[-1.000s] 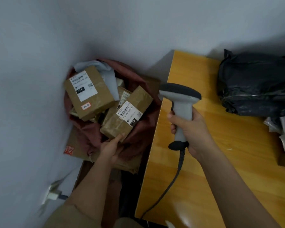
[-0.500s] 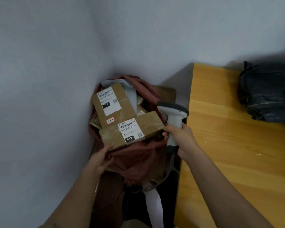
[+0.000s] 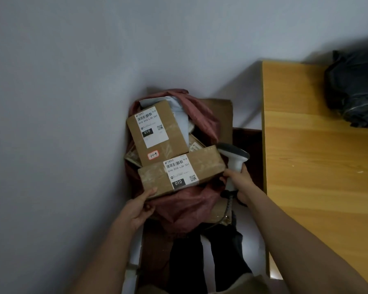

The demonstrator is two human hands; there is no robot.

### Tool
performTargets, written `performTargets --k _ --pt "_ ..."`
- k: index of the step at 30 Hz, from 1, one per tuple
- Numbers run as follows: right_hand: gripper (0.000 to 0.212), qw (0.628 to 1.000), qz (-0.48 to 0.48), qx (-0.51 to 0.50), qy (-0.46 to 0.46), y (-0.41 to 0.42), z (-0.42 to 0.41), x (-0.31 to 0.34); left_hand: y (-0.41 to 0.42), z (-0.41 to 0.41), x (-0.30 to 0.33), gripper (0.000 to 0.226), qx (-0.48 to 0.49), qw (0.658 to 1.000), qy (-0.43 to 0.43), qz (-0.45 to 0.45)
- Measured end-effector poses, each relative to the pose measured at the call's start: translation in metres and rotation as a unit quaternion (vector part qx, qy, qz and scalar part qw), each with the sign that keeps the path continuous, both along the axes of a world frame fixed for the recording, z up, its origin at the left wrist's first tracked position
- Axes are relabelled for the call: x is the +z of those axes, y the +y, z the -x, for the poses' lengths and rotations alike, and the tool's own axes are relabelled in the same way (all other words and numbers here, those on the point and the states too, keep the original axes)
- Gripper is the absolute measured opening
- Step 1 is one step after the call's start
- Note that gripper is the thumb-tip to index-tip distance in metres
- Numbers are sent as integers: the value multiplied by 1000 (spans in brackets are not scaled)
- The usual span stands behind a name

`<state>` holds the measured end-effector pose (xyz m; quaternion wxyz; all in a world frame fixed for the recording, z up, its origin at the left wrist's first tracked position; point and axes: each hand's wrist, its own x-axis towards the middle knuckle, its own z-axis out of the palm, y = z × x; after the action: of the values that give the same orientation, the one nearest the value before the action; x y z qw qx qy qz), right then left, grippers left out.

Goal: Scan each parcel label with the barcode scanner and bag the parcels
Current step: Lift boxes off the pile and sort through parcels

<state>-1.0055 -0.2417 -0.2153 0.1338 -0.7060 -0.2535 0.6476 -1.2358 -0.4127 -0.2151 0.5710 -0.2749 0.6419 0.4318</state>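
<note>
Since 0.5 s ago, little has been moved: the front parcel is still lying across the reddish bag, and the barcode scanner is still held at its right end. Head view: the parcel's near left corner is gripped by the left hand, thumb on top. The scanner handle is enclosed by the curled right hand. 1 further parcel is seen behind it, beside the wooden table.
</note>
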Motion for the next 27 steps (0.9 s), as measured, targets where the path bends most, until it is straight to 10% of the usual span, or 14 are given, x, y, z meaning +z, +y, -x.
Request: performTargets --k 11,18,27 --pt "57 991 -77 52 -91 -12 -13 2 -1 1 -2 12 -6 1000 10 -14" --pt "52 980 -176 88 0 13 -11 66 2 -13 20 26 -113 989 100 4" --pt "53 976 -153 140 63 26 -15 79 25 -48 41 18 -5 993 114 -30"
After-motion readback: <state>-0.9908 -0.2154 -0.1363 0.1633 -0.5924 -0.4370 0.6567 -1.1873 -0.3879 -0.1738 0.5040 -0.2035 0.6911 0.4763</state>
